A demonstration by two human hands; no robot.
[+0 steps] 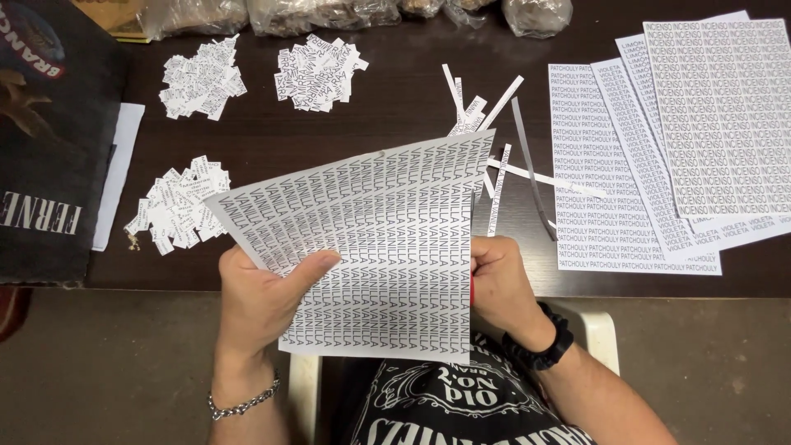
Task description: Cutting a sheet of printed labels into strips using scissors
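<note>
I hold a white sheet [387, 239] printed with rows of repeated dark words, tilted above the near edge of a dark brown table [395, 107]. My left hand [264, 301] grips its lower left part with the thumb on top. My right hand [498, 284] is at the sheet's right edge, fingers curled, partly hidden behind the paper; something red shows at its palm, too hidden to name. Narrow cut paper strips [486, 115] lie on the table just beyond the sheet.
Three heaps of small cut paper labels [202, 78] [317, 70] [177, 206] lie on the left half. A fanned stack of printed sheets [684, 140] covers the right side. Clear plastic bags [329, 12] line the far edge. A dark printed bag [49, 140] sits at the left.
</note>
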